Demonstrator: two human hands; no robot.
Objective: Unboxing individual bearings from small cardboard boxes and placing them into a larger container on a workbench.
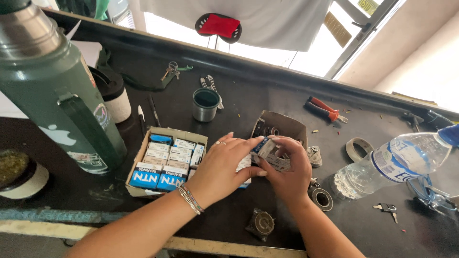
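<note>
The small blue-and-white cardboard carton (265, 152), a flat rectangular pack, sat pinched between both hands just above the black desk (86, 191), between the open cardboard tray of matching blue-and-white cartons (165, 162) and a smaller open brown cardboard box (279, 126) behind it. The left hand (224, 169), wearing a ring and a beaded bracelet, lay over the carton's near end with its fingertips pressed on top. The right hand (287, 172) closed its grip around the far end, thumb beneath and fingers curled over, so both hands were clamped on the same pack.

The carton looked light for its cardboard but likely carried a dense metal part inside, so it would feel heavier than its shell suggested. Its walls seemed thin and stiff, apt to crease if squeezed on the broad faces; holding it by the short ends or along the edges looked safer. The printed surface appeared smooth and somewhat slippery.

Nearby stood a tall green metal flask (57, 91), a small green metal cup (205, 104), red-handled pliers (325, 110), and a clear plastic water bottle with a blue cap (397, 160) lying on its side, well apart from the carton.
</note>
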